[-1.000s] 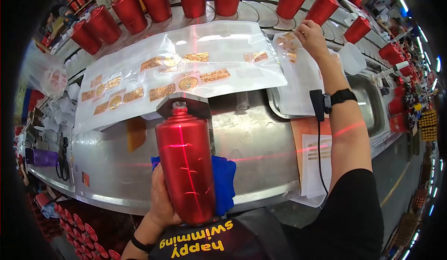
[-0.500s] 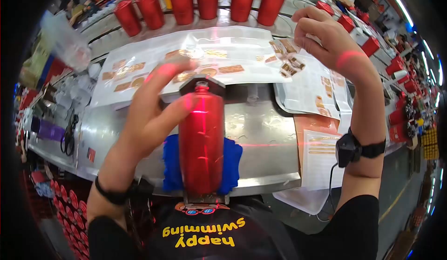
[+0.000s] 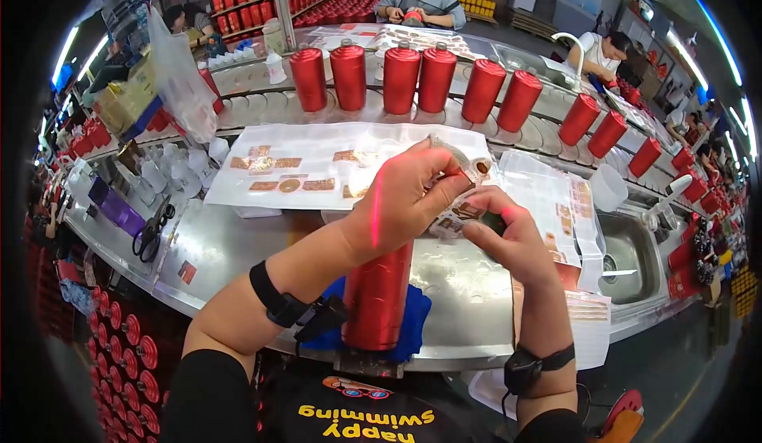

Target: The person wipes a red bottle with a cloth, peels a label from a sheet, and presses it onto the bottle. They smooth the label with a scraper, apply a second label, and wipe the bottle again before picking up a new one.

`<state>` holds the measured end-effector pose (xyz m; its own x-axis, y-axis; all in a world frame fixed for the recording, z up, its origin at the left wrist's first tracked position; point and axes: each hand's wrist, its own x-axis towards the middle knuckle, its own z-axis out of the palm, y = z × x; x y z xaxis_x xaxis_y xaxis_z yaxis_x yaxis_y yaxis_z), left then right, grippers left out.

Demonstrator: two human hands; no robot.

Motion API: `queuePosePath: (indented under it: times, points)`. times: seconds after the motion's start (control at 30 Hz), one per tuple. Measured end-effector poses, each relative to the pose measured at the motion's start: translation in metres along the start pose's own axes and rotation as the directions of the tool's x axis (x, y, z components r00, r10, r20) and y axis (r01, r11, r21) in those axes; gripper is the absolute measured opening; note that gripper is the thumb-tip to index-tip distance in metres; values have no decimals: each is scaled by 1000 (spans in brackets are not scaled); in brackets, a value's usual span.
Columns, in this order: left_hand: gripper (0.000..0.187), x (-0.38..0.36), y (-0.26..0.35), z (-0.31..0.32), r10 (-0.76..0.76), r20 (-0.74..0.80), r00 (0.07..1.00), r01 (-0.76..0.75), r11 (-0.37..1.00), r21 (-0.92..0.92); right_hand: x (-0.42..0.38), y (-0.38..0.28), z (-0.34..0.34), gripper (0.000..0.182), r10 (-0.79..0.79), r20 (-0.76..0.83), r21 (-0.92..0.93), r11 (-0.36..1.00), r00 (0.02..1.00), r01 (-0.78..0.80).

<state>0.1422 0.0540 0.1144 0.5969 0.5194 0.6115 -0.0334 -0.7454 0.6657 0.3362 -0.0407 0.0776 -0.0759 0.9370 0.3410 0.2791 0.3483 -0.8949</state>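
Observation:
My left hand [image 3: 409, 201] is closed in a pinch on a piece of clear film with gold-brown decals [image 3: 454, 219]. My right hand [image 3: 512, 236] is closed at the other side of the film, its thumb and fingertips together. A red metal bottle [image 3: 375, 304] lies below my hands on a blue cloth [image 3: 414, 320], its base toward me. My left hand and forearm hide its far end. Under and behind my hands a white sheet [image 3: 317, 137] carries several gold decals.
Several red bottles [image 3: 401, 82] stand on the conveyor behind the sheet. Black scissors [image 3: 151, 233] and a purple box [image 3: 115, 209] lie at left. A sink [image 3: 631, 264] is at right. Co-workers [image 3: 421, 2] sit across the line.
My left hand has left the red bottle and moved right to the film. My right hand has come down and inward to meet it. The view has tilted up.

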Motion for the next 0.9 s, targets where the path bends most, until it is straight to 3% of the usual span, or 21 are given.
queuePosePath:
  times: [0.03,0.17,0.23,0.37,0.47,0.57,0.7,0.9]
  points:
    - [14,-2,2,1,0,-13,1000,1,999,35,1,1,4,21,-4,-30,17,1000,1000,5]
    - [13,-9,1,3,148,-90,985,-132,977,166,-4,-8,9,15,-101,-49,-36,994,994,99]
    - [13,-10,-6,4,229,-114,967,-201,955,217,-6,-13,9,15,-62,-28,-28,998,998,61]
    - [12,-13,-4,5,112,-123,986,-101,991,93,-7,-7,7,17,-84,-31,-29,996,996,83]
    - [13,-11,-6,3,18,-145,989,-18,1000,0,-9,-10,17,21,-20,-86,153,988,996,34]
    - [13,-12,-8,0,-117,-132,984,100,987,-127,-13,4,23,25,84,-2,153,985,996,-83]
    - [14,-14,-19,-3,-84,-145,986,70,993,-98,-11,3,39,19,191,10,286,940,982,-186]
    - [13,-17,-23,-10,-7,-169,986,5,1000,-10,-11,1,32,21,185,92,407,890,978,-206]
